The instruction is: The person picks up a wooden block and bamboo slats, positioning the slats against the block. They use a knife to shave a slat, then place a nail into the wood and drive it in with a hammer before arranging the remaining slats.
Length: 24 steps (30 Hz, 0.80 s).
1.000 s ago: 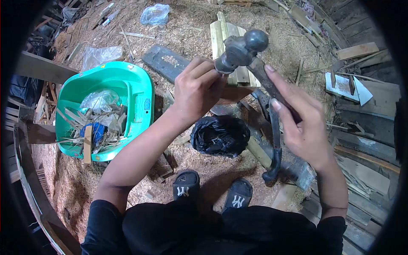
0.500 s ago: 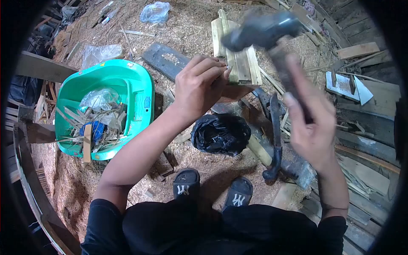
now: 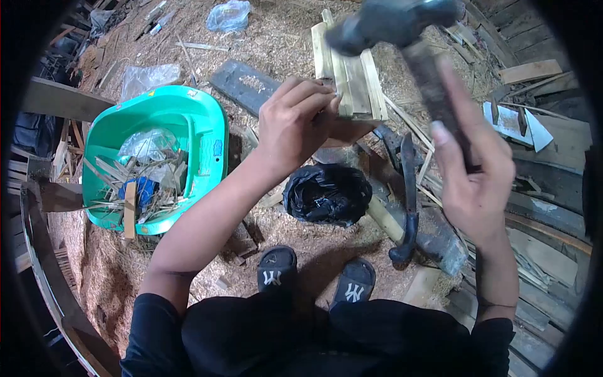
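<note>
In my right hand is a hammer, gripped by its dark handle with the index finger stretched along it. The hammer's metal head is raised, up and to the right of the wooden strips. My left hand is closed in a pinch at the near left edge of these pale strips, which lie side by side. Whatever sits between its fingertips is too small to make out. Below the left hand stands a crumpled black plastic bag with its mouth open.
At left, a green plastic tub holds wood scraps and plastic. A machete-like blade with a dark handle lies right of the bag. A dark board rests on the sawdust floor. Planks are piled along the right side.
My right hand and the hammer have moved slightly up and to the right. My left hand keeps its pinch at the strips, almost unmoved.
</note>
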Available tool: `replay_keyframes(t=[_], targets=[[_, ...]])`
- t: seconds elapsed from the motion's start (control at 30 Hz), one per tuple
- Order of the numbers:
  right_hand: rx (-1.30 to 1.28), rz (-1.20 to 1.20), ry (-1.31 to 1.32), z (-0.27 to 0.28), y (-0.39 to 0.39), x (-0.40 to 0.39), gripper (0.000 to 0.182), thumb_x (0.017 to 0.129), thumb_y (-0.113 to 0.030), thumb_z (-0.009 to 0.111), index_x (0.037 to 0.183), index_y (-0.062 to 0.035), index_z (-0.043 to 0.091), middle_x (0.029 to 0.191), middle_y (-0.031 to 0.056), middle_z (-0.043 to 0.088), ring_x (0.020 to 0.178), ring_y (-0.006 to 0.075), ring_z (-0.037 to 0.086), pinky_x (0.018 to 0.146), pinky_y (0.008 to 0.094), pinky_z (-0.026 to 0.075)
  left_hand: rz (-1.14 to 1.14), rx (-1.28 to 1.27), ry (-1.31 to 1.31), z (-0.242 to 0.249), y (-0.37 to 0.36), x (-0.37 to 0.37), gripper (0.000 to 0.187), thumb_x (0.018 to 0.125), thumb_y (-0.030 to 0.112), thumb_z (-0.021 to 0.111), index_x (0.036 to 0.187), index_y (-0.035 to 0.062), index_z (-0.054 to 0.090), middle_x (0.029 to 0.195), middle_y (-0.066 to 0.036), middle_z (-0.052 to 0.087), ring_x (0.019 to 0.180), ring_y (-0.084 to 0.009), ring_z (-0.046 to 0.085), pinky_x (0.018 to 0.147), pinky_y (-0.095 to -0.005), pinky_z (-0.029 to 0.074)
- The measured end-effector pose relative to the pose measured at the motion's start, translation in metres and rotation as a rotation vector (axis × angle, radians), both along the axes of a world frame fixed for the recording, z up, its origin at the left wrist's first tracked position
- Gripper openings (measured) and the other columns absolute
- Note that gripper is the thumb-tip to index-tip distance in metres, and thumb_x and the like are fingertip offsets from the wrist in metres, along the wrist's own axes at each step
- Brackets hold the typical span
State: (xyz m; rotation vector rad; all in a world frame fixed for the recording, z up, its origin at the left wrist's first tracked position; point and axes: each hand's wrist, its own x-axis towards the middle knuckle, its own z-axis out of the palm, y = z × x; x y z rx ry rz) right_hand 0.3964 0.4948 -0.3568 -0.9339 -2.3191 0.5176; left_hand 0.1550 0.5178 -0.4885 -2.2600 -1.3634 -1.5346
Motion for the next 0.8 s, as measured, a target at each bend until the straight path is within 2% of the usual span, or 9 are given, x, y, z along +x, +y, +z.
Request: replay_keyframes(t=[0.07, 0.13, 0.2, 0.27, 0.33, 0.5, 0.57, 0.63, 0.8], targets=[[0.06, -0.037, 0.118, -0.003, 0.0, -0.002, 0.055, 0.094, 0.009, 0.055, 0.148, 0.0036, 0.051, 0.15, 0.0207, 0.056, 0.134, 0.0309, 0.06, 0.113, 0.04, 0.046, -0.004, -0.002, 0.009, 0.002, 0.003, -0.001, 0.009, 0.08, 0.001, 0.082, 0.081, 0.0024, 0.073, 0.088, -0.01, 0.075, 0.086, -0.0253, 0.074, 0.071, -0.0344, 0.059], [0.105, 0.0, 0.005, -0.013, 0.002, 0.001, 0.055, 0.094, 0.009, 0.056, 0.149, 0.0019, 0.052, 0.146, 0.0214, 0.06, 0.13, 0.0297, 0.063, 0.109, 0.0382, 0.048, 0.004, 0.009, 0.012, 0.005, 0.001, -0.001, 0.009, 0.08, 0.001, 0.082, 0.081, 0.0025, 0.073, 0.088, -0.01, 0.075, 0.087, -0.0256, 0.074, 0.071, -0.0351, 0.059], [-0.078, -0.05, -0.121, -0.014, -0.002, 0.0, 0.062, 0.09, 0.009, 0.062, 0.149, -0.0075, 0.056, 0.105, 0.0203, 0.073, 0.079, 0.0261, 0.067, 0.079, 0.0361, 0.055, 0.014, -0.03, 0.06, 0.005, 0.0, -0.004, 0.008, 0.08, 0.001, 0.082, 0.082, 0.0025, 0.074, 0.088, -0.01, 0.075, 0.087, -0.0262, 0.074, 0.072, -0.0356, 0.059], [-0.099, -0.084, -0.101, -0.017, -0.004, 0.001, 0.059, 0.091, 0.008, 0.062, 0.148, -0.0074, 0.057, 0.108, 0.0211, 0.073, 0.082, 0.0269, 0.068, 0.081, 0.0364, 0.055, 0.001, -0.035, 0.03, 0.003, 0.002, -0.002, 0.009, 0.079, 0.0, 0.082, 0.083, 0.0025, 0.075, 0.09, -0.01, 0.075, 0.088, -0.0262, 0.074, 0.073, -0.0358, 0.059], [0.067, -0.036, 0.079, -0.019, 0.002, 0.001, 0.057, 0.092, 0.007, 0.062, 0.147, -0.0057, 0.057, 0.113, 0.0223, 0.072, 0.09, 0.0288, 0.071, 0.084, 0.0351, 0.054, 0.001, -0.03, -0.006, 0.0, 0.001, -0.002, 0.009, 0.079, 0.0, 0.083, 0.084, 0.0025, 0.075, 0.092, -0.01, 0.076, 0.089, -0.0262, 0.074, 0.074, -0.0361, 0.059], [-0.168, -0.129, 0.125, -0.014, 0.001, 0.005, 0.054, 0.093, 0.006, 0.061, 0.147, -0.0024, 0.057, 0.119, 0.0236, 0.072, 0.097, 0.0296, 0.073, 0.09, 0.0352, 0.054, -0.108, -0.15, -0.046, 0.007, -0.004, -0.014, 0.024, 0.077, 0.005, 0.087, 0.099, 0.0033, 0.078, 0.107, -0.011, 0.077, 0.099, -0.0267, 0.074, 0.085, -0.037, 0.059], [-0.128, -0.102, 0.047, -0.019, 0.002, 0.01, 0.055, 0.097, 0.001, 0.06, 0.151, -0.0019, 0.052, 0.141, 0.0187, 0.065, 0.123, 0.0185, 0.063, 0.106, 0.0321, 0.046, -0.129, -0.202, -0.046, 0.014, -0.006, -0.02, 0.03, 0.077, 0.007, 0.088, 0.105, 0.0039, 0.077, 0.11, -0.011, 0.076, 0.102, -0.0277, 0.074, 0.089, -0.0373, 0.059], [-0.175, -0.114, 0.043, -0.019, -0.001, 0.01, 0.055, 0.097, 0.001, 0.06, 0.151, -0.0018, 0.052, 0.139, 0.0196, 0.066, 0.122, 0.0185, 0.064, 0.105, 0.0323, 0.047, -0.168, -0.296, -0.029, 0.015, -0.009, -0.026, 0.046, 0.075, 0.011, 0.09, 0.118, 0.0052, 0.075, 0.12, -0.012, 0.074, 0.111, -0.0302, 0.072, 0.095, -0.0389, 0.058], [-0.212, -0.104, 0.022, -0.022, -0.002, 0.008, 0.055, 0.095, 0.003, 0.059, 0.15, -0.0014, 0.053, 0.133, 0.0228, 0.068, 0.12, 0.0226, 0.067, 0.105, 0.0345, 0.048, -0.203, -0.32, 0.01, 0.02, -0.01, -0.035, 0.049, 0.074, 0.009, 0.089, 0.12, 0.0051, 0.074, 0.125, -0.014, 0.072, 0.114, -0.0316, 0.071, 0.096, -0.04, 0.058]])
